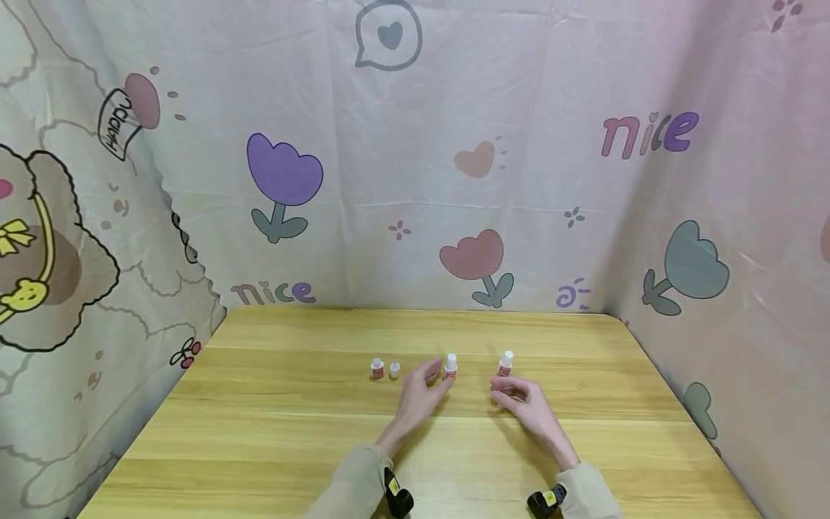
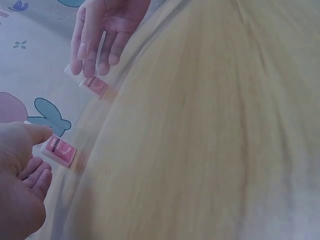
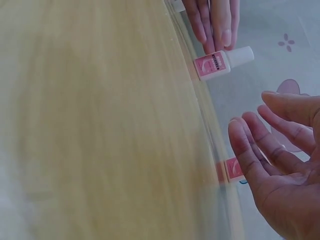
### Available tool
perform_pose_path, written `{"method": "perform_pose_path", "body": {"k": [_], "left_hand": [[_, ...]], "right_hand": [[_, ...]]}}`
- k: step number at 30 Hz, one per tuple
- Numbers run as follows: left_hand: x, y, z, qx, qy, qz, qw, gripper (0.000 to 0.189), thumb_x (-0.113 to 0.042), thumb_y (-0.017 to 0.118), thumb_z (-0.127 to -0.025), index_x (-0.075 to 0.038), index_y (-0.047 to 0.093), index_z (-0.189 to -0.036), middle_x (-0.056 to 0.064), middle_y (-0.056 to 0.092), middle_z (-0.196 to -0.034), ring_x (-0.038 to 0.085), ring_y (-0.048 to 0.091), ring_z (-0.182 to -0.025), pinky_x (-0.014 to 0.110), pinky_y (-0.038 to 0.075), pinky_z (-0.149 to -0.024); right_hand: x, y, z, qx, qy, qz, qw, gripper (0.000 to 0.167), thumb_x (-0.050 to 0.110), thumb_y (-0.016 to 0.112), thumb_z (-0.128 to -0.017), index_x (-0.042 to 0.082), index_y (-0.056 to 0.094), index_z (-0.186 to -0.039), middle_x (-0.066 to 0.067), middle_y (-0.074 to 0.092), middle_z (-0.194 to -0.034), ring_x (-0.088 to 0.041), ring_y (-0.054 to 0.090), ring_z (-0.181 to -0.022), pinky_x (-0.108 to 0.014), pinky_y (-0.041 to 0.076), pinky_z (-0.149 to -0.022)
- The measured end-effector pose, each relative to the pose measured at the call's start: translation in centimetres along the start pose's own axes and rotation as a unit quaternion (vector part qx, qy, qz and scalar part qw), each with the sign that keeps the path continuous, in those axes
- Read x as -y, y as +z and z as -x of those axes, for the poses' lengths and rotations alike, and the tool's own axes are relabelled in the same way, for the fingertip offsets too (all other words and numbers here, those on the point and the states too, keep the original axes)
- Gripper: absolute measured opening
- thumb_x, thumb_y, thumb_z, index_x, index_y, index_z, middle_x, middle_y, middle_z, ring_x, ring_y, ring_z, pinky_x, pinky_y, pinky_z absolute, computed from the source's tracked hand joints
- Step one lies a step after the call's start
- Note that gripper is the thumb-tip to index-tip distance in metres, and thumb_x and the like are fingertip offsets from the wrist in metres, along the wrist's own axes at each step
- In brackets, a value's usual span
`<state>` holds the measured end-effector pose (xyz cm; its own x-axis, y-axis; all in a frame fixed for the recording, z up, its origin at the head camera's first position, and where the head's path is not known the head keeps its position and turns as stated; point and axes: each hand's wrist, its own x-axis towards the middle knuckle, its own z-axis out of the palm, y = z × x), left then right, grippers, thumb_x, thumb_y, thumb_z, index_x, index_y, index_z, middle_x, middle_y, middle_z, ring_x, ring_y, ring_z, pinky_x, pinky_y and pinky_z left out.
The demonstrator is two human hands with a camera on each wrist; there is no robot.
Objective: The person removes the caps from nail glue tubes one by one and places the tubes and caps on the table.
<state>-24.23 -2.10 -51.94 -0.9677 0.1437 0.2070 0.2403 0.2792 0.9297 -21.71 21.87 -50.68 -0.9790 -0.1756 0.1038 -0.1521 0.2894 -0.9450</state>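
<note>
Three small white bottles with red-pink labels stand in a row on the table. My left hand (image 1: pixel 418 400) is beside the middle bottle (image 1: pixel 450 369), thumb close to it; whether they touch I cannot tell. In the right wrist view, that capped bottle (image 3: pixel 212 65) stands by the left hand's fingers, which are fairly straight. My right hand (image 1: pixel 528 409) is just in front of the right bottle (image 1: pixel 505 365), its fingers loosely bent with nothing between them. Part of this bottle (image 3: pixel 233 169) is hidden behind the hand in the right wrist view.
Left of my left hand stands a shorter-looking bottle (image 1: pixel 377 370), with a small white cap (image 1: pixel 394 371) beside it. The wooden table (image 1: pixel 259 432) ends at a printed curtain (image 1: pixel 389 180) behind and at both sides.
</note>
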Motion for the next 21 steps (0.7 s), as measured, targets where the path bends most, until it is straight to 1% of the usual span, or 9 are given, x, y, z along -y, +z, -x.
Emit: {"method": "perform_pose_path", "body": {"k": [3,8,15,21], "left_hand": [[0.0,0.3,-0.3,-0.001,0.012,0.0,0.9999,0.051,-0.017,0.07,-0.094,0.001,0.054,-0.139,0.025,0.058,-0.141,0.04,0.06,-0.127,0.049,0.048,-0.109],[0.1,0.6,-0.7,-0.005,0.026,-0.006,0.9996,0.048,-0.01,0.071,-0.092,0.004,0.057,-0.135,0.026,0.061,-0.136,0.041,0.062,-0.124,0.048,0.05,-0.107],[0.5,1.2,-1.3,-0.005,0.027,-0.018,0.9995,0.046,-0.008,0.073,-0.09,0.005,0.059,-0.133,0.025,0.064,-0.132,0.04,0.065,-0.12,0.047,0.052,-0.104],[0.1,1.5,-1.8,-0.009,0.017,-0.036,0.9992,0.042,-0.008,0.074,-0.089,0.003,0.062,-0.129,0.022,0.07,-0.124,0.035,0.069,-0.114,0.045,0.055,-0.101]], "right_hand": [[0.0,0.0,0.0,0.003,0.004,-0.003,1.0,0.037,0.006,0.067,-0.094,-0.015,0.06,-0.123,-0.035,0.064,-0.123,0.001,0.065,-0.089,-0.021,0.059,-0.078],[0.0,0.0,0.1,-0.004,0.015,-0.003,0.9999,0.035,0.006,0.068,-0.094,-0.012,0.062,-0.123,-0.032,0.065,-0.122,0.0,0.065,-0.087,-0.023,0.059,-0.078],[-0.1,-0.1,0.1,-0.006,0.017,-0.01,0.9998,0.035,0.006,0.068,-0.093,-0.012,0.062,-0.123,-0.033,0.065,-0.122,-0.001,0.066,-0.087,-0.025,0.06,-0.077],[0.1,-0.1,0.2,-0.007,0.012,-0.023,0.9996,0.035,0.006,0.068,-0.093,-0.014,0.062,-0.122,-0.034,0.065,-0.122,-0.008,0.068,-0.088,-0.025,0.06,-0.077]]}}
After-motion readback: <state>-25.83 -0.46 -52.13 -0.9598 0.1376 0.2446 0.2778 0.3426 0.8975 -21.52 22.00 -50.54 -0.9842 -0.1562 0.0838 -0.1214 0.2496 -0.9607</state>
